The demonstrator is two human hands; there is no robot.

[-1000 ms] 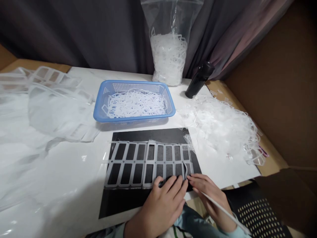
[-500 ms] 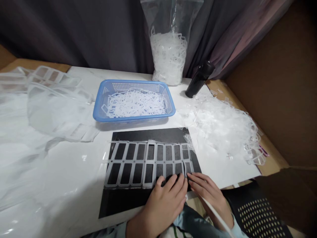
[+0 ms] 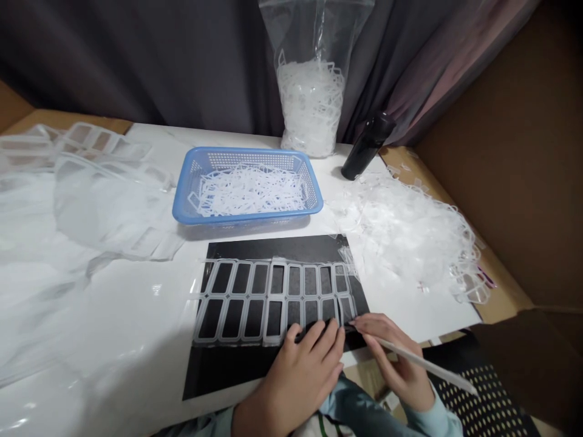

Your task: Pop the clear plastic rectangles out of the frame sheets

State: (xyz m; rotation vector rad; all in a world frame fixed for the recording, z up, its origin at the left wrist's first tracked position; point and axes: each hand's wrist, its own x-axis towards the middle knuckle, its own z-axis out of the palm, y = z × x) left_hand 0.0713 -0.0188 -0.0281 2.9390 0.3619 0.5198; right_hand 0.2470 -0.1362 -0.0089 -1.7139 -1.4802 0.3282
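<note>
A clear plastic frame sheet (image 3: pixel 255 300) with two rows of rectangular cells lies on a black mat (image 3: pixel 255 364) at the table's near edge. My left hand (image 3: pixel 296 376) lies flat, fingers spread, pressing the sheet's near right corner. My right hand (image 3: pixel 392 358) is closed round a thin white stick (image 3: pixel 428 364), its tip at the sheet's right end by a loosened strip. The stick points back to the lower right.
A blue basket (image 3: pixel 248 215) of white plastic strips stands behind the mat. A clear bag (image 3: pixel 312 103) of the same strips and a black bottle (image 3: pixel 367 149) stand at the back. A loose strip pile (image 3: pixel 410 233) lies right; clear sheets (image 3: pixel 86 194) lie left.
The strip that stood curled up at the sheet's right end has come down flat. My right hand turned, and the stick now points further out to the right. My left hand has stayed put.
</note>
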